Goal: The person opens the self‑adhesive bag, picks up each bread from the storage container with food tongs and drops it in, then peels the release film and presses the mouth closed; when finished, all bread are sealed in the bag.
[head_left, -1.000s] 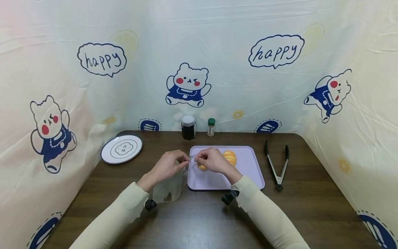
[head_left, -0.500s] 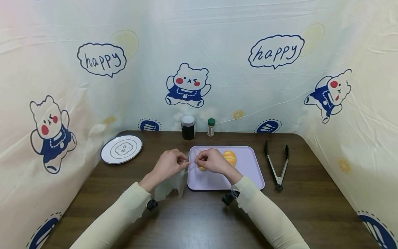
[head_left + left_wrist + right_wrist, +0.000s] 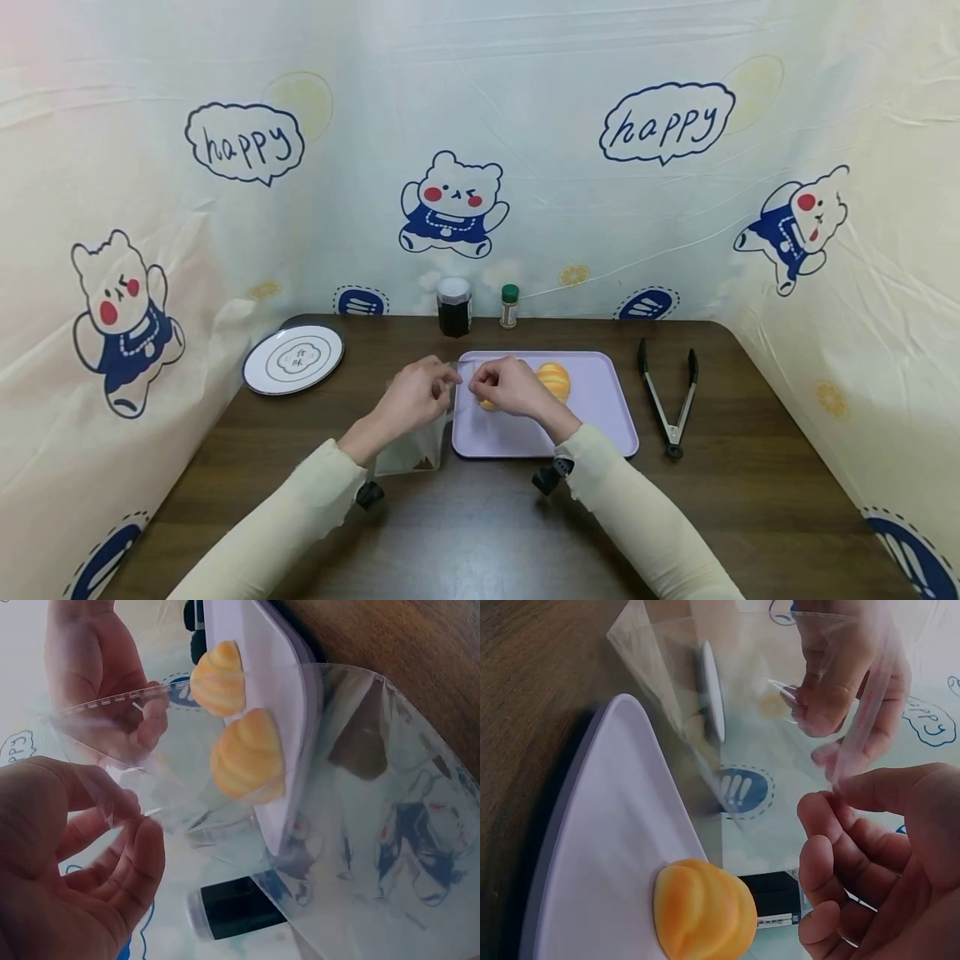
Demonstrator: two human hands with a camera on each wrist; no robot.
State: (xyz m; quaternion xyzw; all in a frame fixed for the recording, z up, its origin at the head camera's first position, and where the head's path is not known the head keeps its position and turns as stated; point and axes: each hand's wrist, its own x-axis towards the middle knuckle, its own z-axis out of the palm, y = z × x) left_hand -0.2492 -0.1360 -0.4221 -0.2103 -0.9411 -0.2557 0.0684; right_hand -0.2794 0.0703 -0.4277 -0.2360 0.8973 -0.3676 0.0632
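A clear plastic bag [image 3: 411, 452] hangs between the two hands over the table, left of the tray. My left hand [image 3: 415, 393] pinches the bag near its mouth; in the left wrist view the thumb and fingertips of the left hand [image 3: 90, 862] meet on the film. My right hand [image 3: 517, 390] pinches the opposite part of the rim, seen close by the right hand [image 3: 885, 855] in the right wrist view. Behind the film, two shell-shaped bread rolls [image 3: 249, 757] rest on the lilac tray [image 3: 588, 421]. The right hand partly hides one roll in the head view.
Right of the tray lie spread tongs [image 3: 670, 425] with black tips. A dark jar with a pale lid [image 3: 454, 310] and a small green-capped bottle [image 3: 509, 308] stand at the table's back edge. At the back left is a white plate [image 3: 294, 360].
The left hand has shifted slightly right, and its fingers have changed position on the bag. The bag's lower end has lifted a little and moved right. The right hand has hardly moved.
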